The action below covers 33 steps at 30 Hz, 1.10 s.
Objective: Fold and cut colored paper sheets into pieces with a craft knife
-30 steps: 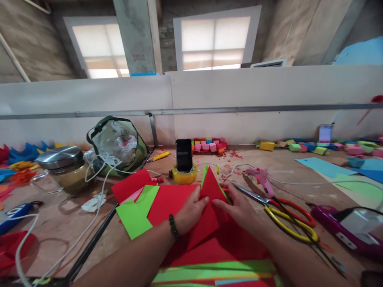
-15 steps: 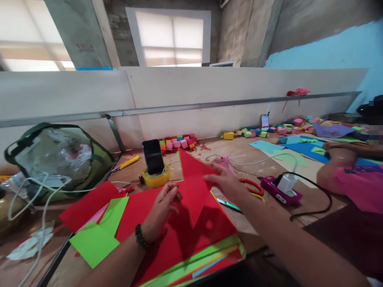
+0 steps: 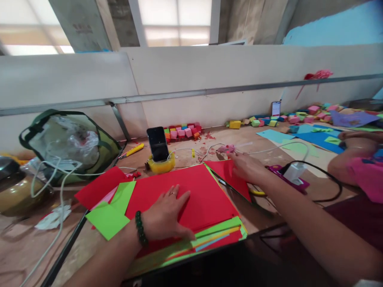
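My left hand (image 3: 164, 215) lies spread on a stack of red paper (image 3: 194, 191), its thumb near the front edge. Green, yellow and blue sheet edges stick out under the red on that side. Just right of the stack, my right hand (image 3: 249, 169) grips a separate piece of red paper (image 3: 223, 172) at its far right side; the fingertips are partly hidden. This piece slants down over a phone and a yellow scissor handle (image 3: 257, 191). Green paper pieces (image 3: 109, 219) and another red sheet (image 3: 100, 187) lie left of the stack.
A phone (image 3: 157, 144) leans in a yellow tape roll (image 3: 161, 163) behind the stack. A yellow cutter (image 3: 134, 150) and an open green bag (image 3: 104, 149) are at left. Folded paper cubes (image 3: 181, 131) line the wall. A purple power strip (image 3: 301, 186) and another person's arm (image 3: 344, 163) are at right.
My right hand has carried the red paper piece from above the stack to its right side and lowered it. My left hand has flattened onto the stack. The view has tilted down.
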### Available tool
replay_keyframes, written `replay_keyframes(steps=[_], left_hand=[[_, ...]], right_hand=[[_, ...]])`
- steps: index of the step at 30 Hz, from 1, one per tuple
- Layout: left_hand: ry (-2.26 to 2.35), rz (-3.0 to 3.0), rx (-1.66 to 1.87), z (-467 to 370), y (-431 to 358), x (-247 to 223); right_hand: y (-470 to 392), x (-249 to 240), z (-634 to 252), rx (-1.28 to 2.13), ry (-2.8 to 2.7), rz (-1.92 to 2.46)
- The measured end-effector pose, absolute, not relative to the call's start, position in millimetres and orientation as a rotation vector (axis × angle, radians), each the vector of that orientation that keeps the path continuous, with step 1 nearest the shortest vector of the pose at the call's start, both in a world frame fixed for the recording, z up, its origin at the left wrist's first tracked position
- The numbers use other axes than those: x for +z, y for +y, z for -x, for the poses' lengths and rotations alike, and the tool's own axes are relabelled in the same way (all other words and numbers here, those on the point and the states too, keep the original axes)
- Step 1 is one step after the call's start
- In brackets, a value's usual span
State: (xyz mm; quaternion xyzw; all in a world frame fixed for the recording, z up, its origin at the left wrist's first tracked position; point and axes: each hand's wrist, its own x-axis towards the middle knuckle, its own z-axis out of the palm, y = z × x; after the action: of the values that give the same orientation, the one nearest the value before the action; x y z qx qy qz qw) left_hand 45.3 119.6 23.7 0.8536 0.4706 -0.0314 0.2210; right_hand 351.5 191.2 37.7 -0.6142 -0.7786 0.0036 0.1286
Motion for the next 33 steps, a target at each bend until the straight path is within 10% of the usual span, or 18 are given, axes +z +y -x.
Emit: replay_keyframes(steps=[9,33], left_hand=[[1.422,-2.322,-0.148,-42,79,18],[1.622,-2.387,0.025,-51,67,16]], right_hand=[[94,20,-298,0.407,-2.708,1.320],[115,-6,-327,0.082,-2.341,1.097]])
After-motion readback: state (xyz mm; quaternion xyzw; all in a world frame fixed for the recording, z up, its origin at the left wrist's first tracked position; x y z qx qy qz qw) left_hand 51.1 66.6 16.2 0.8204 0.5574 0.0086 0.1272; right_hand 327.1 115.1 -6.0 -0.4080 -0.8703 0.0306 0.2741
